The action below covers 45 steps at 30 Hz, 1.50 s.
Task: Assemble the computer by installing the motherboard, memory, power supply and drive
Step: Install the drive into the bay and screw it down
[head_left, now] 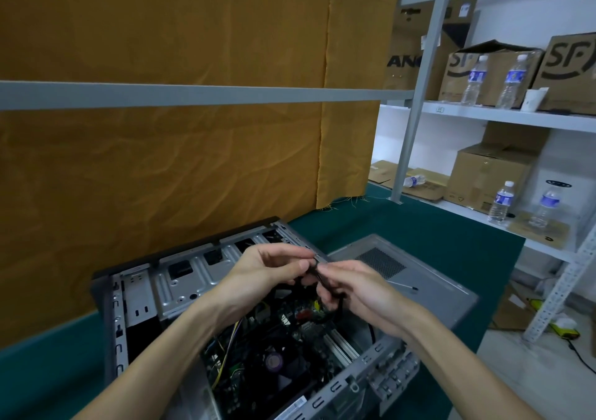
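Over one open metal computer case (180, 285) lying on the green-clothed desk (403, 226), motherboard (283, 348) inside, the left hand (271, 274) and right hand (361, 293) pinch one thin black cable (317, 274) between curled fingers (301, 264), beside a grey side panel (403, 268), with five plastic bottles on shelves behind.

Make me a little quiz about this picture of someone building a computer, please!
1. True or false: the motherboard is already inside the open case.
2. What do the left hand and right hand hold between them? A) a black cable B) a water bottle C) a box
3. What lies on the grey side panel to the right of the case?

Key: 1 true. 2 A. 3 a thin screwdriver.
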Tool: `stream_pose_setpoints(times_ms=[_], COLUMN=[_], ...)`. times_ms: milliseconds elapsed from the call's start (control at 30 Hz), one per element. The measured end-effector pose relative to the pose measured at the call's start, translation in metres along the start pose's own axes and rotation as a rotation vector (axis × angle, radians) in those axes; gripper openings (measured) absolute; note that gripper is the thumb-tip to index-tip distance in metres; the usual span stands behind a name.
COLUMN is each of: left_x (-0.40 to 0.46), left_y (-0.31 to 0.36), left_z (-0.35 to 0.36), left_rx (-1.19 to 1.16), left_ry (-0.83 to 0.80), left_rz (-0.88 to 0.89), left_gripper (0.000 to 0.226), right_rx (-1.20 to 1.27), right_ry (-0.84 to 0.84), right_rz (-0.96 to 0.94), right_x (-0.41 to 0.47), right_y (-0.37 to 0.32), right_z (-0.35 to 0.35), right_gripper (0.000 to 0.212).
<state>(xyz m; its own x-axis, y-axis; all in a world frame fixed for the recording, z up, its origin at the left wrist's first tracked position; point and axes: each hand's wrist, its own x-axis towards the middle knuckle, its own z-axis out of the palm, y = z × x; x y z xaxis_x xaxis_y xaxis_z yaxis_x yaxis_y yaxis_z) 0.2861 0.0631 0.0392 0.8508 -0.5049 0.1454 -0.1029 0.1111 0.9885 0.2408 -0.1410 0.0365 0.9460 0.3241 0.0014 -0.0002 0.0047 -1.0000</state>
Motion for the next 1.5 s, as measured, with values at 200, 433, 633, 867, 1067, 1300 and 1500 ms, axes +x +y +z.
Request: stream_pose_setpoints(times_ms=[200,433,633,867,1067,1300,1500], left_x=[0.002,0.004,0.001,0.000,0.004,0.008,0.003], left_y=[-0.001,-0.006,-0.004,-0.005,-0.010,-0.012,-0.008], left_z=[0.000,0.004,0.010,0.010,0.013,0.015,0.013], left_rx=[-0.128,0.002,0.024,-0.077,-0.051,-0.101,-0.049], left_ry=[0.017,0.208,0.090,-0.064,-0.016,0.034,-0.023], left_rz=[-0.008,0.071,0.151,0.109,0.142,0.094,0.146], left_gripper=[0.024,0.034,0.031,0.040,0.029,0.043,0.018], right_rx=[-0.283,-0.288,-0.042,0.058,0.002,-0.140,-0.092], right_ry=[0.251,0.283,0.034,-0.005,0.018,0.016,0.060], right_rz=[-0.247,-0.317,-0.233,-0.209,-0.211,-0.181,-0.189], right_x=[0.005,0.008,0.006,0.007,0.009,0.011,0.009], right_y=[0.011,0.014,0.011,0.012,0.015,0.016,0.015], right_z=[0.008,0.013,0.010,0.009,0.009,0.010,0.011], right_gripper=[0.019,0.014,0.019,0.026,0.035,0.028,0.031])
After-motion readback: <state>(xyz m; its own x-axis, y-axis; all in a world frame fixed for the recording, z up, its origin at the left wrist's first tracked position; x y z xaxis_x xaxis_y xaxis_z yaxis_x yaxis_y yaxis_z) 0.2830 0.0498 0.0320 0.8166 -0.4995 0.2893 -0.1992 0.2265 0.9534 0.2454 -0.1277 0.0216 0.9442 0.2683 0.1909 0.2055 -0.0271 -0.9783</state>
